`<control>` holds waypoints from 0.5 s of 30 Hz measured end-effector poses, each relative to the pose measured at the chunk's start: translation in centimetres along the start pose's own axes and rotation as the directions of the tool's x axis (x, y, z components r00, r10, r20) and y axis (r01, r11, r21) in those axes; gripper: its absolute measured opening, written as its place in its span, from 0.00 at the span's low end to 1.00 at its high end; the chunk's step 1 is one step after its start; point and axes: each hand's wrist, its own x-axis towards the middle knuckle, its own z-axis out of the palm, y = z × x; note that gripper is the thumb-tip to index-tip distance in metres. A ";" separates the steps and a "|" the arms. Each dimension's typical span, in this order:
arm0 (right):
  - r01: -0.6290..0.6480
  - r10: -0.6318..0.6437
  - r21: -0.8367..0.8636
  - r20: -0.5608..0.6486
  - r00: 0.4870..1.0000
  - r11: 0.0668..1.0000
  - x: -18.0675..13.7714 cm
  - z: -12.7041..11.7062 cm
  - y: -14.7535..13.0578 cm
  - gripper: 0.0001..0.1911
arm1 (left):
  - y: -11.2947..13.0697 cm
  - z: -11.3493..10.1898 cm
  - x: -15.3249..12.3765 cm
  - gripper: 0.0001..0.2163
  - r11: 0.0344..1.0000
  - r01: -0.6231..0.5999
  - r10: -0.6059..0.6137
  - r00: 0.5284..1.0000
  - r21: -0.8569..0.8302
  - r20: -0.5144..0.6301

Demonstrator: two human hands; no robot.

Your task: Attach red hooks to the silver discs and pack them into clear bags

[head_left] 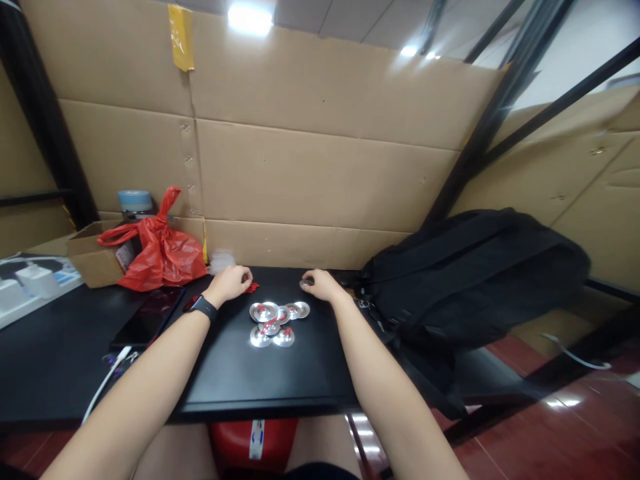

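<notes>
- Tabletop stretches from cymbals to near edge; backpack bounds right.
- Cymbals lie between, nearer than, left hand and right hand.
- Left curls, grip unclear; right pinches metal disc.

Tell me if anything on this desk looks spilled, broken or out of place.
I see nothing spilled or broken. Only the metal discs look a little untidy: they overlap in an uneven cluster on the desk.

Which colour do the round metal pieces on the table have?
The metal pieces are silver; the head view shows it best.
</notes>
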 end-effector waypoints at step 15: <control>0.393 -0.478 0.337 0.227 0.848 0.856 -1.4 1.5 -9.4 0.04 | 0.8 -0.8 -0.1 0.07 1.000 -0.004 0.004 1.000 -0.027 -0.011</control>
